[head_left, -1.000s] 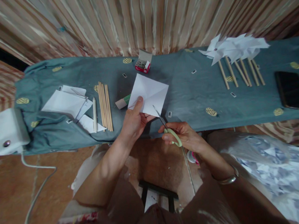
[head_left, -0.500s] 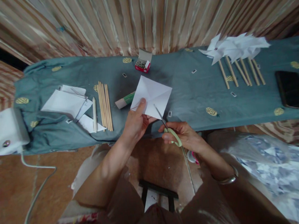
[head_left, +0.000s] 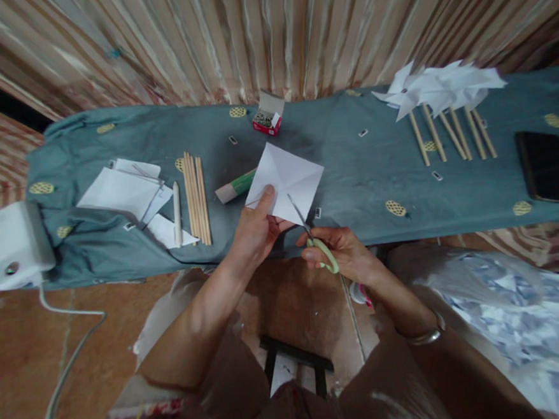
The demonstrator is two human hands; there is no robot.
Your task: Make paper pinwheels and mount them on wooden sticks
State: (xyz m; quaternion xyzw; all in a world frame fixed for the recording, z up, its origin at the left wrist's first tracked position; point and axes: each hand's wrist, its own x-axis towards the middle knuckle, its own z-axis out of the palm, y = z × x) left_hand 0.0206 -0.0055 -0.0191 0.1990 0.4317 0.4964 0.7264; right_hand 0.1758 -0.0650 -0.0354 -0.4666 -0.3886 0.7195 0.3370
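Note:
A square sheet of white paper point(head_left: 289, 170) with diagonal creases is pinched by my left hand point(head_left: 260, 223), thumb on top and fingers beneath. My right hand point(head_left: 340, 248) grips green-handled scissors point(head_left: 324, 251), whose blades lie at the paper's near corner and point toward its middle. Behind the paper, partly covered by it, lies a green and white tube point(head_left: 237, 185). Just beyond stands a small red box point(head_left: 267, 122) with its lid up, filled with small metal pieces.
Several wooden sticks point(head_left: 196, 199) and a white marker-like stick point(head_left: 177, 215) lie left, beside paper sheets point(head_left: 120, 192). Paper pinwheels point(head_left: 443, 89) on sticks and a black phone point(head_left: 546, 166) are at right. A white box point(head_left: 18, 245) with a cable sits at the left end.
The paper and my left hand have shifted very slightly to the right. The scissors stay at the paper's near corner, almost unmoved.

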